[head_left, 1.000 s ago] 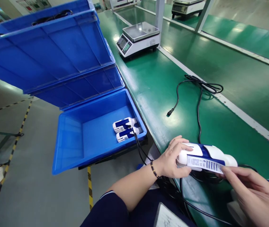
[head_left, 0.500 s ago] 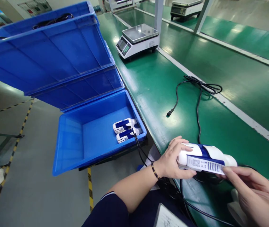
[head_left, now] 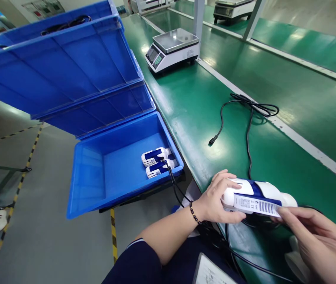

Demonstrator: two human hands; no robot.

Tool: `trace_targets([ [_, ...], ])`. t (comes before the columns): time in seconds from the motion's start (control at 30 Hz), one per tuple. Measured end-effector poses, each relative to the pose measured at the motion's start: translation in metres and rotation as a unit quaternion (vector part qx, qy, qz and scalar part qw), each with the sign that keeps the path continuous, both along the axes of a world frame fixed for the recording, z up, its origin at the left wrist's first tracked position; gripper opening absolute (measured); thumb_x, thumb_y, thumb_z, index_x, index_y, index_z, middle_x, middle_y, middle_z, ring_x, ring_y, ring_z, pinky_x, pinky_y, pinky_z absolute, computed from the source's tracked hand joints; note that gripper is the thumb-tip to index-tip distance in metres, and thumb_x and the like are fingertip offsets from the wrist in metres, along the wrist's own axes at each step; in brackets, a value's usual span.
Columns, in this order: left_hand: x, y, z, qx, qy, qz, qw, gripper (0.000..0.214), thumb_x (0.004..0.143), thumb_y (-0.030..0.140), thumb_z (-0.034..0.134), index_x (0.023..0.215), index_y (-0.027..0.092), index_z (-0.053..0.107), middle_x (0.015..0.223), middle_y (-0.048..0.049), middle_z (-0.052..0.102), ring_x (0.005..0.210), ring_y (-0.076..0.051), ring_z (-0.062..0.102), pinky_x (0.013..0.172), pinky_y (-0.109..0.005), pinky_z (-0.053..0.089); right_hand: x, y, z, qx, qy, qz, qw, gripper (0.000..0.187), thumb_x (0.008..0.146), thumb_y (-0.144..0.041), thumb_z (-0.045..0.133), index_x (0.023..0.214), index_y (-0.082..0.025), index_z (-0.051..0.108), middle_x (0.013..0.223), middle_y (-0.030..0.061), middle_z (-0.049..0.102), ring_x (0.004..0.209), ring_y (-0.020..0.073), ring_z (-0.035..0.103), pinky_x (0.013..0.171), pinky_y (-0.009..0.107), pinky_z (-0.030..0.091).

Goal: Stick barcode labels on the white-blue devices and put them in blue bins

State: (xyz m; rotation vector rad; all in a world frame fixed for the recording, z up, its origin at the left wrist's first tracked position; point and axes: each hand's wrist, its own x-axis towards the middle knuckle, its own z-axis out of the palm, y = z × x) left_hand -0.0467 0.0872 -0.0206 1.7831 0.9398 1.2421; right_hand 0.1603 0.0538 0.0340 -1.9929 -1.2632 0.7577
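Note:
A white-and-blue bottle-shaped device (head_left: 259, 190) lies on the green workbench (head_left: 197, 114) near its front edge. My left hand (head_left: 217, 199) is wrapped around its left end, fingers over the top and thumb along the near side. On the side facing me is a white printed label (head_left: 256, 206) with a square code and dark stripes. My right hand (head_left: 323, 236) pinches the label's right end between thumb and forefinger. How much of the label touches the device I cannot tell. Black cable (head_left: 249, 146) runs behind the device, and more black cable lies beneath it.
Left of the bench, a blue bin (head_left: 89, 185) holds two similar devices (head_left: 156, 157), their cables hanging over its rim. Stacked blue bins (head_left: 67, 67) stand behind it. A weighing scale (head_left: 172, 51) sits farther along the bench. A cable plug (head_left: 213, 140) lies on the bench.
Almost nothing differs. Both hands keep their places on the device and label; the view has shifted very slightly.

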Motion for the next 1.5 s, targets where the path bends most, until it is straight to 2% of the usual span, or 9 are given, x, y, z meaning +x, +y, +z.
trace_targets([
  [0.3,0.000,0.000,0.005,-0.018,-0.004,0.001,1.000,0.054,0.061,0.040,0.069,0.105,0.018,0.046,0.116,-0.0150,0.049,0.123,-0.030,0.042,0.105,-0.053,0.031,-0.005,0.001,0.006,-0.004,0.007,-0.004,1.000,0.029,0.064,-0.052,0.072,0.077,-0.025,0.069,0.074,-0.0032,0.068,0.068,0.0160,0.060,0.059,0.017,0.046],
  [0.57,0.000,-0.001,0.005,-0.051,0.002,-0.004,0.999,0.053,0.059,0.038,0.070,0.103,0.020,0.047,0.118,-0.0138,0.049,0.124,-0.031,0.041,0.105,-0.054,0.029,-0.004,0.002,0.005,0.001,0.003,0.003,1.000,0.030,0.063,-0.053,0.071,0.076,-0.025,0.070,0.073,-0.0030,0.068,0.068,0.0154,0.059,0.059,0.017,0.046],
  [0.83,0.004,-0.004,0.005,-0.056,-0.014,0.032,0.998,0.029,0.082,0.041,0.047,0.101,0.019,0.052,0.118,-0.0117,0.051,0.123,-0.027,0.042,0.106,-0.051,0.030,-0.005,0.001,0.007,-0.014,0.010,-0.002,1.000,0.029,0.064,-0.052,0.071,0.076,-0.026,0.069,0.073,-0.0042,0.068,0.068,0.0137,0.058,0.060,0.016,0.044],
  [1.07,0.007,-0.005,0.008,-0.062,0.002,0.060,0.996,0.021,0.085,0.034,0.044,0.098,0.019,0.053,0.116,-0.0112,0.052,0.121,-0.024,0.045,0.105,-0.049,0.034,-0.007,0.001,0.008,-0.023,0.014,-0.003,1.000,0.032,0.063,-0.053,0.069,0.076,-0.024,0.069,0.073,-0.0026,0.068,0.067,0.0168,0.060,0.059,0.022,0.044],
  [1.17,0.001,-0.002,0.008,-0.057,0.023,0.024,0.998,0.026,0.082,0.037,0.050,0.101,0.019,0.051,0.118,-0.0124,0.050,0.124,-0.024,0.042,0.105,-0.048,0.035,-0.008,0.002,0.010,-0.024,0.015,-0.001,1.000,0.033,0.063,-0.053,0.068,0.076,-0.023,0.068,0.073,-0.0024,0.068,0.067,0.0168,0.060,0.060,0.023,0.043],
  [1.3,-0.007,0.003,0.002,-0.016,0.048,-0.034,0.998,0.047,0.069,0.039,0.067,0.108,0.019,0.047,0.121,-0.0130,0.049,0.126,-0.026,0.039,0.108,-0.050,0.030,-0.010,0.003,0.013,-0.020,0.011,0.018,1.000,0.035,0.062,-0.054,0.067,0.077,-0.022,0.068,0.072,-0.0017,0.068,0.066,0.0167,0.060,0.059,0.022,0.043],
  [1.4,-0.011,0.007,-0.003,0.012,0.059,-0.054,0.997,0.057,0.064,0.040,0.072,0.110,0.020,0.045,0.121,-0.0119,0.049,0.125,-0.025,0.041,0.110,-0.051,0.028,-0.009,0.005,0.013,-0.012,-0.006,0.033,0.999,0.038,0.062,-0.057,0.064,0.074,-0.021,0.067,0.070,-0.0002,0.068,0.064,0.0183,0.061,0.056,0.023,0.045],
  [1.5,-0.013,0.009,-0.007,0.001,0.061,-0.062,0.996,0.061,0.063,0.043,0.075,0.111,0.020,0.045,0.125,-0.0135,0.046,0.127,-0.026,0.039,0.107,-0.049,0.033,-0.006,0.006,0.013,0.000,-0.058,0.070,0.996,0.037,0.066,-0.058,0.060,0.074,-0.022,0.067,0.069,0.0000,0.069,0.063,0.0188,0.063,0.053,0.023,0.045],
])
